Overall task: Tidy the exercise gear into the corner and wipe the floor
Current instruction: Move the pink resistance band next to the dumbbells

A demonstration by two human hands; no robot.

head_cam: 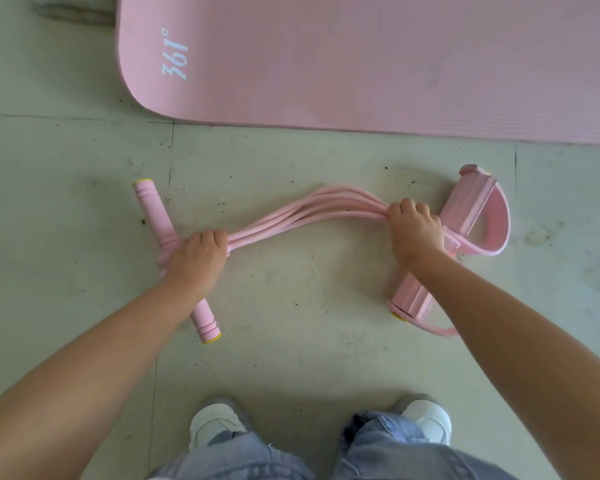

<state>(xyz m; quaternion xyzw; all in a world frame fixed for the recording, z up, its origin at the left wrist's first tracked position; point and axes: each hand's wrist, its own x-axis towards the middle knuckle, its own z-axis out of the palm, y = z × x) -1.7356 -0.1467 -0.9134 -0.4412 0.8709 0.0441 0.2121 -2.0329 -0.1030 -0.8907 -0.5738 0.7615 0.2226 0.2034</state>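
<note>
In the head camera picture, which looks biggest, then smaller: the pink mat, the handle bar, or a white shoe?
1. Pink mat, though cut off by the frame.
2. Handle bar.
3. White shoe, partly hidden by the jeans and nearer the camera, so unsure.

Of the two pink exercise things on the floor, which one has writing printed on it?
The yoga mat lying flat beyond the hands: it carries white "361°" lettering near its rounded corner. The pedal resistance band, gripped by both hands, shows no print.

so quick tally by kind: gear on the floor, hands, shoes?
Yoga mat: 1
Pedal resistance puller: 1, gripped at its tubes by the left hand and the right hand
Hands: 2
Shoes: 2
Total: 6
</note>
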